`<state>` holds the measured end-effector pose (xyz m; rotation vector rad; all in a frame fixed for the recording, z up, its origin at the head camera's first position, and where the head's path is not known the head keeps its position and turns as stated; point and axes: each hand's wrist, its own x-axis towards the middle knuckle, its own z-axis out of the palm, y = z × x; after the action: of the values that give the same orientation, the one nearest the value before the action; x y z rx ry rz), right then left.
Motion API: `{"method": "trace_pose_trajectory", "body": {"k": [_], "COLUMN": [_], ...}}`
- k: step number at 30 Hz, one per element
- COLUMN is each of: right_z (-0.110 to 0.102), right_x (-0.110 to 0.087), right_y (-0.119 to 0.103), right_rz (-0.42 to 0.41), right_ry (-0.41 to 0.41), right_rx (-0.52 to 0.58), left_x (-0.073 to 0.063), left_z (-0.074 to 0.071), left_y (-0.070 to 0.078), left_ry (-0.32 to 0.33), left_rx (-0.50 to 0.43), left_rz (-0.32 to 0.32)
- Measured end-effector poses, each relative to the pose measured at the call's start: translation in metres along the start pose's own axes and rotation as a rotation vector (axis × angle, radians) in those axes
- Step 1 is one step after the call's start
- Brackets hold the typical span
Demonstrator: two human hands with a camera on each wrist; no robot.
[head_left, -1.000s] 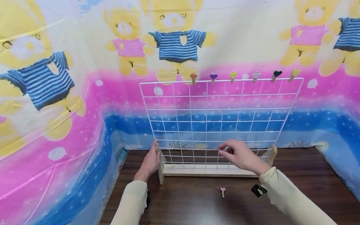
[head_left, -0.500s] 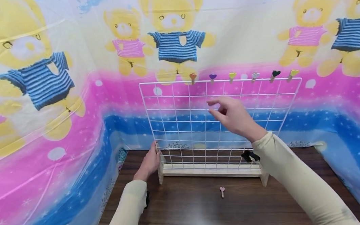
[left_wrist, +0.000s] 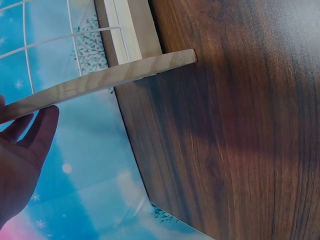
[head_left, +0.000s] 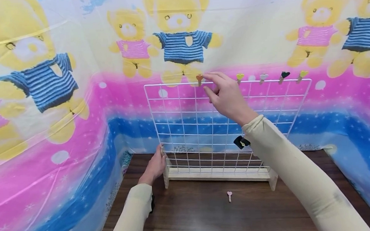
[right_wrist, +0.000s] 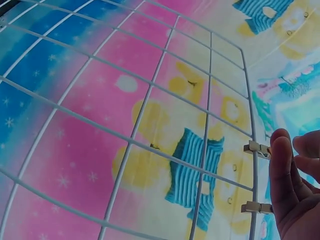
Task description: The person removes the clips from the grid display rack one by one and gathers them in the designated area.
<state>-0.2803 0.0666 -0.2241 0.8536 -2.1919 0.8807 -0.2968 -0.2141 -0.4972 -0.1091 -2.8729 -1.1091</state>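
A white wire grid rack (head_left: 185, 123) stands upright in a wooden base (head_left: 218, 176). My left hand (head_left: 156, 164) holds the rack's left wooden side leg (left_wrist: 95, 80), with fingers on its outer face. At the top edge my right hand (head_left: 228, 95) is raised, thumb and index finger apart, fingertips right beside an orange heart clothespin (head_left: 199, 79). Another clothespin (right_wrist: 256, 207) sits on the same wire below the fingers in the right wrist view; the hand hides it in the head view. Farther right along the top are yellow (head_left: 240, 77), white (head_left: 263, 77) and dark green (head_left: 284, 75) heart clothespins.
A pink heart clothespin (head_left: 229, 196) lies on the dark wooden table (head_left: 196, 212) in front of the rack. One more yellow clothespin (head_left: 303, 75) is clipped near the right corner. A bear-print cloth (head_left: 249, 28) hangs behind and at both sides.
My right hand has risen from low in front of the grid to its top edge, moving left toward the orange clothespin and covering the purple one. The left hand has stayed on the side leg.
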Motion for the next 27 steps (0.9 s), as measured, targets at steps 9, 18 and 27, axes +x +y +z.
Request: {"method": "trace_pose_trajectory", "body": {"k": [9, 18, 27], "right_z": [0.009, 0.016, 0.015], "right_x": [0.017, 0.027, 0.029], "right_y": [0.0, 0.002, 0.002], "right_rz": [0.159, 0.185, 0.197], "right_ry": [-0.096, -0.134, -0.097], "right_rx": [0.059, 0.075, 0.125], "left_x": [-0.001, -0.001, 0.0], "left_z": [0.0, 0.001, 0.0], "left_y": [0.001, -0.001, 0.0], "left_ry": [-0.004, 0.007, 0.009], "left_rx": [-0.001, 0.005, 0.018], "left_rz": [-0.005, -0.014, -0.007]}}
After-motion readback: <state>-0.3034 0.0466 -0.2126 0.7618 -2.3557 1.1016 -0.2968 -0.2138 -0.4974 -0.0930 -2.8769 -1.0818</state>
